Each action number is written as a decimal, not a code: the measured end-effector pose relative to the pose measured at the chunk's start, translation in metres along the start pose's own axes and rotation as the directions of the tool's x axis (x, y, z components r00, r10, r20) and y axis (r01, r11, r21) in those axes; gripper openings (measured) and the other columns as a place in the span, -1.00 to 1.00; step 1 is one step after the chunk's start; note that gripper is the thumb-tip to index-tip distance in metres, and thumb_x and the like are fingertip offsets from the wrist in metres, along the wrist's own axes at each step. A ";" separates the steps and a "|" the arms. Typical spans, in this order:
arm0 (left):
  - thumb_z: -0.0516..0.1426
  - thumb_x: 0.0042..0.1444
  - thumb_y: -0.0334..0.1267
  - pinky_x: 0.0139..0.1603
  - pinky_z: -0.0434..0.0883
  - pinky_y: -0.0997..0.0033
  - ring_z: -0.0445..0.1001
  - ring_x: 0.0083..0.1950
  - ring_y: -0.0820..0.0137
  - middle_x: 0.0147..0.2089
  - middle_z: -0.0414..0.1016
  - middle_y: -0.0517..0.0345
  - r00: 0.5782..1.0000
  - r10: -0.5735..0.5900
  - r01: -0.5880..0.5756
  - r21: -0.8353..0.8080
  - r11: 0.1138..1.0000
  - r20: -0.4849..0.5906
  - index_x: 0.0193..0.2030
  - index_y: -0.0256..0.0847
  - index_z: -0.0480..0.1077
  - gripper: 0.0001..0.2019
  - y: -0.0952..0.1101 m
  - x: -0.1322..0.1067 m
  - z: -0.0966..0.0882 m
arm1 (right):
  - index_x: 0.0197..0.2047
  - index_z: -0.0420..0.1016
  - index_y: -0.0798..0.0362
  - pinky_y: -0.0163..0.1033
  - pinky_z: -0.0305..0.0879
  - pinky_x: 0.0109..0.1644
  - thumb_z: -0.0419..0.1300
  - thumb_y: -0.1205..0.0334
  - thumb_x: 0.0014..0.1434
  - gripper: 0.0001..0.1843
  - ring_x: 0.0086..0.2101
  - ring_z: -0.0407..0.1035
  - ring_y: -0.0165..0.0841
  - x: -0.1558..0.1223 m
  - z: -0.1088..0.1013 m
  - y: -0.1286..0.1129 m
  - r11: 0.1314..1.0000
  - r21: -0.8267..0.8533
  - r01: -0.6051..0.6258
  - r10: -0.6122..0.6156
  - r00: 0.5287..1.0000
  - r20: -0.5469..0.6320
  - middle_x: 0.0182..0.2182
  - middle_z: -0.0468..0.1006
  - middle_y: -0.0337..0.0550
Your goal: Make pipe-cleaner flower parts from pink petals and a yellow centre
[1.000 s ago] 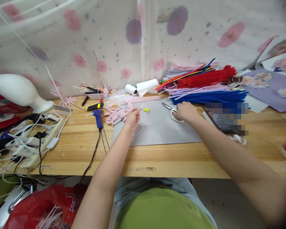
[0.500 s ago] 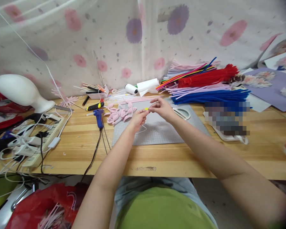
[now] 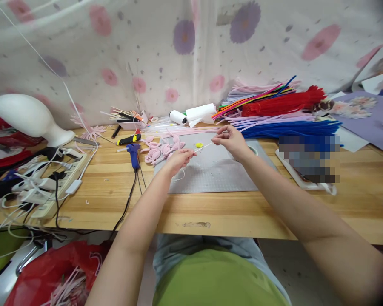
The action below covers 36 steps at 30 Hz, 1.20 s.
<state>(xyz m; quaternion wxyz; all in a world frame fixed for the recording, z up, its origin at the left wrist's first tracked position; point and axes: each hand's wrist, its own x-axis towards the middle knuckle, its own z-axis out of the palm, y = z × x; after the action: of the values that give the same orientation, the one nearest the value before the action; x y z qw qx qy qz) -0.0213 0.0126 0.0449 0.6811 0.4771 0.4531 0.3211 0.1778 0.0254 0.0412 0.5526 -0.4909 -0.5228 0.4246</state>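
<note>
A thin white string (image 3: 205,147) runs taut between my hands over the grey cutting mat (image 3: 217,174). My left hand (image 3: 181,160) pinches one part of it, and a loose loop hangs below that hand. Higher and to the right, my right hand (image 3: 230,140) pinches the other end with thumb and fingertips. A small yellow piece (image 3: 199,145) shows just behind the string; whether it touches the string or lies on the mat I cannot tell. Left of my left hand are pink fuzzy petal shapes (image 3: 158,151). Scissors (image 3: 252,150) lie partly hidden behind my right wrist.
A blue glue gun (image 3: 133,156) and a yellow-black cutter (image 3: 129,140) lie left of the mat. Bundles of red pipe cleaners (image 3: 284,102) and blue pipe cleaners (image 3: 290,128) are piled at back right. A crowded power strip (image 3: 62,187) and white foam head (image 3: 25,117) stand left.
My hands, earlier close together at the yellow piece, have moved apart, the right one to the right, the left one left and down. The string now stretches between them.
</note>
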 end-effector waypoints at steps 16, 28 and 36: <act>0.14 -0.04 -0.31 -0.31 0.28 0.56 0.35 -0.39 0.60 -0.44 0.33 0.23 0.971 0.181 -0.228 -0.382 0.896 -0.154 -0.46 -0.28 0.30 -0.91 0.021 0.002 0.007 | -0.46 0.33 0.09 -0.26 0.26 -0.34 0.38 0.18 -0.38 -0.61 -0.49 0.33 -0.45 -0.018 0.010 0.032 0.948 0.046 -0.315 0.300 0.933 0.200 -0.53 0.46 -0.23; 0.14 -0.04 -0.31 -0.16 0.24 0.48 0.38 -0.32 0.56 -0.42 0.39 0.22 0.962 0.215 -0.248 -0.207 0.946 -0.172 -0.49 -0.26 0.29 -0.89 0.010 0.018 0.017 | -0.46 0.54 0.07 -0.26 0.19 -0.26 0.29 0.12 -0.18 -0.79 -0.37 0.31 -0.37 0.008 0.027 -0.026 0.912 -0.337 0.232 -0.134 0.948 0.290 -0.46 0.49 -0.18; 0.04 0.08 -0.17 -0.17 0.29 0.37 0.50 -0.27 0.39 -0.24 0.47 0.02 0.985 0.151 -0.170 -0.273 0.947 -0.088 -0.27 -0.27 0.26 -0.81 0.008 0.018 0.020 | -0.55 0.49 0.12 -0.24 0.22 -0.32 0.30 0.11 -0.21 -0.78 -0.47 0.29 -0.40 0.020 0.026 -0.026 0.938 -0.328 0.117 -0.036 0.969 0.243 -0.58 0.46 -0.19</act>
<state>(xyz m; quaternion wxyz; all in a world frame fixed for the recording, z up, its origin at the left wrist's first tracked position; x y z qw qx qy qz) 0.0039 0.0234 0.0491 0.6980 0.4006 0.3851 0.4516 0.1529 0.0436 0.0692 0.4105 -0.5047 -0.6682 0.3609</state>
